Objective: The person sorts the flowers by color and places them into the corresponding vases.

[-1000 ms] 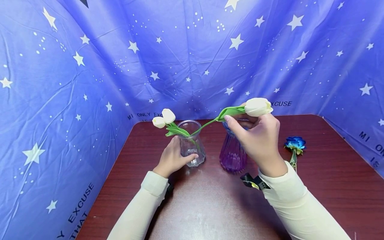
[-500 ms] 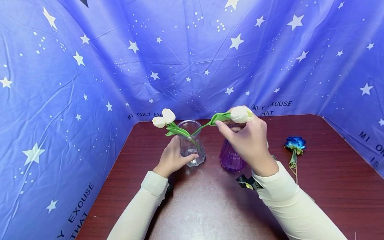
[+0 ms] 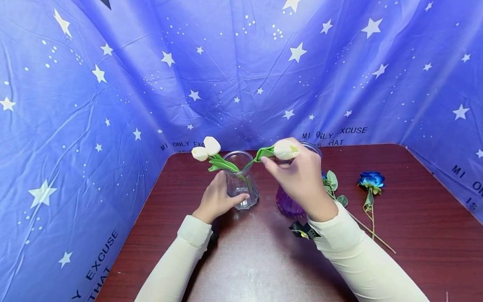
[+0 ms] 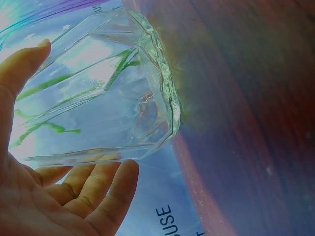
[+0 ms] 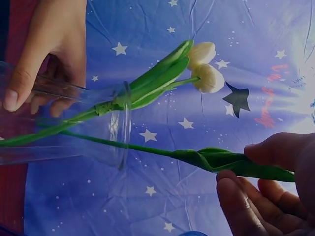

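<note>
In the head view, my left hand [image 3: 214, 200] holds a clear glass vase [image 3: 235, 185] on the table. The left wrist view has the thumb on one side of the glass and the fingers on the other. Two white tulips [image 3: 212, 146] lean left out of the rim. With thumb and fingers, my right hand [image 3: 306, 178] pinches another white tulip [image 3: 285, 149] at its green leaf [image 5: 209, 158]. That tulip's stem [image 5: 147, 149] runs into the vase mouth, as the right wrist view shows. Several green stems show through the glass.
Behind the right hand stands a purple glass vase [image 3: 287, 202], partly covered. A blue rose [image 3: 371, 180] lies at the right. Beside it lies another leafy flower [image 3: 332, 180], its bloom mostly hidden by the hand. A star-patterned blue cloth [image 3: 241, 75] surrounds the table [image 3: 241, 260].
My right hand has moved left and slightly down with the tulip, bringing it closer to the clear vase, its stem further in. The leafy flower at right has come into sight. The left hand stays still.
</note>
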Available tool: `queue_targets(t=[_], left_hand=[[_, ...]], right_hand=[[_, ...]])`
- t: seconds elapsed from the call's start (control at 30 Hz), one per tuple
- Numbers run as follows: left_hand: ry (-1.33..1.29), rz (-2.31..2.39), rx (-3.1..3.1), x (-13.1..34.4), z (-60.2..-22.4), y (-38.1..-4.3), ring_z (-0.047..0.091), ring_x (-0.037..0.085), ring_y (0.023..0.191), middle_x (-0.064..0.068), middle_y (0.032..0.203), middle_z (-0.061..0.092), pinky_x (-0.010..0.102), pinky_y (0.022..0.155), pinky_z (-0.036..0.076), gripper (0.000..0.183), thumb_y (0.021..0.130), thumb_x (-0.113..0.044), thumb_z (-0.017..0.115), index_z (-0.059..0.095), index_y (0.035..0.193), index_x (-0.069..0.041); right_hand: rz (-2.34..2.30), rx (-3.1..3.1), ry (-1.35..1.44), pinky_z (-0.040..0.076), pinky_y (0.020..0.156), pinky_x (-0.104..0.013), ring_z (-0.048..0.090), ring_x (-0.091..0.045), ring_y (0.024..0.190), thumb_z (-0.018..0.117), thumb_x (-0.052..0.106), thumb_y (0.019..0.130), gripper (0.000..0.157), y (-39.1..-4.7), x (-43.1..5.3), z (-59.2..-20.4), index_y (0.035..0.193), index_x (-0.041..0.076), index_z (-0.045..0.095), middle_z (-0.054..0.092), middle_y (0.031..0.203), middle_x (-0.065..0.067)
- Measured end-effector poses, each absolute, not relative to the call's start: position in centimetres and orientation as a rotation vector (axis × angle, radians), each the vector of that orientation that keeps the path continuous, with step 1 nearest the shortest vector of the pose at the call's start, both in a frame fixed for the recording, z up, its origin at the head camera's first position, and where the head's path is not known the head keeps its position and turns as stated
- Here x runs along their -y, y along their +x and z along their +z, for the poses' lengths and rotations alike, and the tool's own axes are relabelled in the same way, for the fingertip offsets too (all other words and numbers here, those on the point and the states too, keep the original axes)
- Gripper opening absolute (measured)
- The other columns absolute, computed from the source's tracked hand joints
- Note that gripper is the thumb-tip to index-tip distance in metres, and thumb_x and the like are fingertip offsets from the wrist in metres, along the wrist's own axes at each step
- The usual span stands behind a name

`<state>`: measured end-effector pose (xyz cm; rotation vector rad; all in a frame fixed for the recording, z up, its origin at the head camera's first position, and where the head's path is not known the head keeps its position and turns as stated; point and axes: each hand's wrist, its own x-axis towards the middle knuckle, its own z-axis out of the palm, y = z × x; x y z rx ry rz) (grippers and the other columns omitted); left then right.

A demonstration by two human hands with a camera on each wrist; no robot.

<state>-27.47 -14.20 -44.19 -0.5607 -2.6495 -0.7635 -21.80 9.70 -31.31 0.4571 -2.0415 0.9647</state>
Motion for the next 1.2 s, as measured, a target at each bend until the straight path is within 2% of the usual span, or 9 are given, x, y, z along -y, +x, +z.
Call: queue_targets(t=[0.33,0.57,0.87,1.0,1.2], left_hand=[[-0.561,-0.740,2.649,14.2,-44.3,-27.5,0.063,0.029,0.090,0.012,0.104,0.060,0.050,0.081,0.056,0.082,0.075,-0.060,0.084,0.052,0.126,-0.004],[-0.555,-0.735,2.645,14.2,-44.4,-27.6,0.062,0.028,0.089,0.011,0.102,0.060,0.048,0.080,0.056,0.081,0.075,-0.061,0.084,0.052,0.125,-0.005],[-0.562,-0.719,2.639,14.2,-44.4,-27.5,0.061,0.028,0.087,0.011,0.101,0.059,0.048,0.080,0.056,0.081,0.075,-0.061,0.084,0.052,0.123,-0.004],[-0.562,-0.714,2.638,14.2,-44.4,-27.5,0.061,0.029,0.087,0.012,0.100,0.059,0.049,0.080,0.056,0.081,0.075,-0.061,0.084,0.052,0.123,-0.004],[-0.558,-0.714,2.650,14.2,-44.4,-27.5,0.062,0.030,0.089,0.013,0.102,0.059,0.050,0.081,0.056,0.082,0.076,-0.060,0.083,0.051,0.125,-0.003]], right_hand=[[0.962,2.105,0.465,0.054,0.064,-0.038,0.068,-0.014,0.066,0.092,0.023,0.076,0.030,-22.3,-8.7,-31.8,0.095,0.010,0.072,0.074,0.081,-0.001],[0.981,2.155,0.467,0.048,0.059,-0.034,0.056,-0.011,0.058,0.090,0.020,0.079,0.026,-22.4,-8.1,-32.6,0.096,0.011,0.073,0.059,0.064,0.004],[0.955,2.187,0.461,0.049,0.059,-0.033,0.056,-0.010,0.059,0.090,0.021,0.079,0.025,-22.7,-7.7,-33.1,0.095,0.012,0.072,0.057,0.062,0.005],[0.957,2.196,0.458,0.050,0.059,-0.034,0.059,-0.011,0.059,0.089,0.022,0.080,0.025,-22.7,-7.5,-33.2,0.095,0.012,0.071,0.060,0.063,0.004],[0.960,2.224,0.443,0.056,0.063,-0.040,0.069,-0.014,0.062,0.089,0.023,0.080,0.028,-22.8,-7.0,-33.6,0.098,0.009,0.072,0.071,0.069,-0.001]])
